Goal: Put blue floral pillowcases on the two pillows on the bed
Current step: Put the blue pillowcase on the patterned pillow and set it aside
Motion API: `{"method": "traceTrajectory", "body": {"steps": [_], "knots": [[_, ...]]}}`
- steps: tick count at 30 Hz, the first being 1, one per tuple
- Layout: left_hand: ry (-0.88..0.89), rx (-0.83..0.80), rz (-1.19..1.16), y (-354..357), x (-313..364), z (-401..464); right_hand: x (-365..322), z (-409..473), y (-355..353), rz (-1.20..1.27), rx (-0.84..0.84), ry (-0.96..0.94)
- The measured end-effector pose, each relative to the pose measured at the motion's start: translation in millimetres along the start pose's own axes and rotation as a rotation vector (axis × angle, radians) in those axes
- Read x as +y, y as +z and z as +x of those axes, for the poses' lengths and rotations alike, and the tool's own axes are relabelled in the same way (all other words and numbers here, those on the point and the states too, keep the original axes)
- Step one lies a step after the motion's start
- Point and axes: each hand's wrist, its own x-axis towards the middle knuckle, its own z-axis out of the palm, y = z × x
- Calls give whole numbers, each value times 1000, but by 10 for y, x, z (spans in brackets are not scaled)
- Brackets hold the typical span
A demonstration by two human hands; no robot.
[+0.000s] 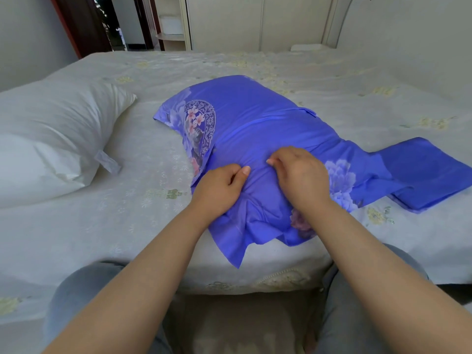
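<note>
Pillowcase one (255, 118), blue floral, sits mid-bed with a pillow already filling it; its open end lies toward me, loose flaps spilling to the mattress edge. I read the left hand (219, 187) as pinching a fold of that fabric between thumb and curled fingers. The right hand (298, 175) has its grip curled on the cloth just beside it, fingers bent into the material. My judgement: the step in hand is closing or tucking the opening of the first case. The second pillowcase (429, 175) lies flat and folded on the bed (332, 80) to the right, touching the first. The bare white pillow (53, 139) waits at left, well apart. Next move calls for tucking the flaps under, then releasing and reaching for the folded case.
</note>
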Motion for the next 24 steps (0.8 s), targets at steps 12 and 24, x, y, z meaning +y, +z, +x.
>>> {"method": "traceTrajectory", "body": {"steps": [12, 24], "knots": [[-336, -200, 413, -125, -135, -287, -78, 103, -174, -24, -348, -178], [-265, 60, 28, -272, -58, -221, -306, 445, -99, 36, -459, 51]]}}
